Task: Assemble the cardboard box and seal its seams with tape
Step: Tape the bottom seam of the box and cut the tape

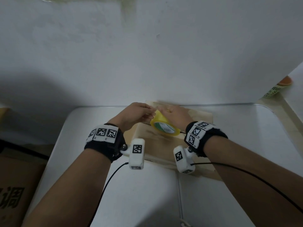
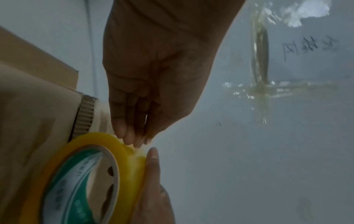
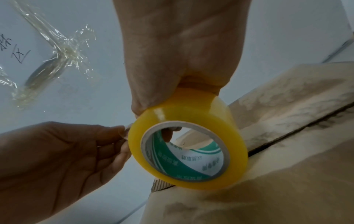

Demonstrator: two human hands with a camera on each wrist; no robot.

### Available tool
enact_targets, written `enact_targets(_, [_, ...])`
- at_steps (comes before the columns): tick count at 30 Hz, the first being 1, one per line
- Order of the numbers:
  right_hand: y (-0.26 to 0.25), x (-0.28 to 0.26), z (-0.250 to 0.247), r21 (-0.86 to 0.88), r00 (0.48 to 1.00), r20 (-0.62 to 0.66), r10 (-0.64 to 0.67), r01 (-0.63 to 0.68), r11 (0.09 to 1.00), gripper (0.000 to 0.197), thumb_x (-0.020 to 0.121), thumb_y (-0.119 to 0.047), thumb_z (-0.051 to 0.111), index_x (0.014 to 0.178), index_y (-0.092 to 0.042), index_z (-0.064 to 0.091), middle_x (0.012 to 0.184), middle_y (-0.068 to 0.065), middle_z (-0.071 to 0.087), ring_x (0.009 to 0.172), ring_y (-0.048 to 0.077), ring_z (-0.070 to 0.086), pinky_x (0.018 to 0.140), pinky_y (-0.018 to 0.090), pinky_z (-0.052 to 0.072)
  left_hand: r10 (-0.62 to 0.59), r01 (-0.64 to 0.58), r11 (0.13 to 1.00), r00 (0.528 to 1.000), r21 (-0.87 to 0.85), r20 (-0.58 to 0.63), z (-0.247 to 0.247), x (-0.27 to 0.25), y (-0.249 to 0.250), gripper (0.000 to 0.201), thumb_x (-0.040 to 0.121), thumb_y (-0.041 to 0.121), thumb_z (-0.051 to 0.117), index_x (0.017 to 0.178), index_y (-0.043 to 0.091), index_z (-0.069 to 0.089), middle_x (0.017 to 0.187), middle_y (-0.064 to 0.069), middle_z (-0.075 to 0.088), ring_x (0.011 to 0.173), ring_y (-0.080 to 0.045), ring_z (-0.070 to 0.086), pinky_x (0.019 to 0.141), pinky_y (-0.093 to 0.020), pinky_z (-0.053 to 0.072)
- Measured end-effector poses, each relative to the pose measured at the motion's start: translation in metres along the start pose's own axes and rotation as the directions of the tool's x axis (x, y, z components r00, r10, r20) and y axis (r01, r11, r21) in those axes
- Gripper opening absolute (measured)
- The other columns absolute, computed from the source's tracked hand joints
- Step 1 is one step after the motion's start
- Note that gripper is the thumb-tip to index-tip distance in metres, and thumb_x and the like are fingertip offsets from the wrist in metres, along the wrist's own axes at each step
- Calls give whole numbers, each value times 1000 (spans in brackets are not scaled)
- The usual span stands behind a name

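Observation:
A brown cardboard box (image 1: 155,149) lies on the white table (image 1: 246,136) with its flaps folded shut, and a dark seam (image 3: 287,136) runs between them. A yellow roll of tape (image 1: 164,127) stands on edge on top of the box. My right hand (image 1: 173,113) grips the tape roll (image 3: 184,109) from above, with one finger inside the core. My left hand (image 1: 150,114) pinches at the rim of the tape roll (image 2: 132,163) on its left side, fingertips (image 2: 134,139) bunched together. Whether a free end of tape has lifted I cannot tell.
The box sits against a white wall (image 1: 147,63) that carries strips of clear tape (image 3: 57,53) and handwriting. A large brown carton (image 1: 16,185) stands on the floor at the left. A labelled can with an orange lid (image 1: 277,89) is at the far right. Black cables trail from both wrists.

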State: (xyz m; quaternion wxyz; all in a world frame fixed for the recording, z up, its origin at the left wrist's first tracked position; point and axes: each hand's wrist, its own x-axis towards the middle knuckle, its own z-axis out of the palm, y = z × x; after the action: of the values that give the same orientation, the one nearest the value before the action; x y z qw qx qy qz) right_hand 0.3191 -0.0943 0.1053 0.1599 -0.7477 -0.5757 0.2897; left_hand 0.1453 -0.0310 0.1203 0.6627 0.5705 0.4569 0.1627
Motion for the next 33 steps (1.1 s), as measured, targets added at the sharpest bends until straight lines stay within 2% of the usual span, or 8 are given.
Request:
enact_targets(6, [-4, 1, -1, -27, 1000, 14, 21, -20, 999, 56, 96, -59, 32, 91, -13, 64, 70, -1, 57, 72, 19, 58, 70, 31, 43, 0, -3, 999, 997, -45, -74, -2, -5, -3, 55, 93, 53, 50, 101, 2, 70, 95, -12, 73, 80, -21, 69, 83, -34, 58])
enact_targets(9, [-10, -2, -4, -29, 999, 49, 12, -11, 1000, 46, 97, -55, 32, 91, -18, 61, 66, -4, 53, 66, 16, 54, 64, 30, 40, 70, -66, 997, 989, 35, -128, -1, -2, -13, 31, 92, 30, 63, 96, 0, 68, 94, -12, 69, 78, -20, 65, 80, -30, 58])
enact_targets(12, [-9, 0, -12, 38, 999, 53, -11, 9, 999, 40, 97, -45, 40, 109, -12, 58, 96, 7, 65, 89, 25, 61, 75, 34, 45, 47, -58, 997, 983, -55, -178, -1, 7, -28, 16, 95, 18, 58, 90, 4, 66, 88, -9, 66, 75, -17, 64, 70, -22, 55])
enact_targets(15, [-6, -2, -17, 111, 994, 96, -50, 39, 993, 43, 94, -50, 47, 119, -18, 62, 110, 0, 65, 100, 19, 60, 78, 29, 43, -12, -25, 989, 969, -147, -247, 3, 15, -40, 17, 96, 15, 53, 85, 5, 62, 83, -9, 65, 76, -19, 63, 68, -22, 55])
enact_targets(21, [-6, -7, -1, 286, 985, 155, -72, 25, 958, 55, 97, -52, 40, 138, -19, 49, 132, 1, 58, 119, 17, 54, 99, 26, 38, -99, 55, 986, 952, -158, -290, 2, 36, -63, 36, 85, 39, 59, 95, 4, 66, 99, -17, 70, 94, -30, 69, 87, -46, 56])
enact_targets(24, [-5, -5, 0, 276, 978, 187, -87, 33, 961, 60, 95, -53, 41, 143, -17, 42, 142, 2, 50, 128, 19, 48, 110, 35, 35, -124, 58, 972, 950, -229, -288, -1, 39, -71, 28, 90, 27, 58, 89, 1, 69, 96, -20, 70, 92, -32, 68, 89, -49, 54])
enact_targets(27, [-7, -1, -2, 189, 981, 175, -85, 51, 981, 60, 93, -57, 43, 137, -16, 48, 133, 3, 57, 118, 20, 55, 105, 37, 41, -124, 65, 973, 956, -220, -267, -1, 37, -73, 25, 92, 17, 56, 86, -3, 69, 96, -26, 69, 93, -37, 67, 91, -53, 52])
enact_targets(33, [-6, -4, -23, -7, 988, 152, -29, 30, 1000, 60, 90, -61, 47, 117, -10, 63, 110, 4, 64, 102, 20, 58, 80, 28, 41, -92, 51, 987, 957, -154, -274, 0, 41, -78, 31, 85, 34, 58, 89, 4, 63, 104, -22, 69, 103, -33, 67, 97, -48, 50])
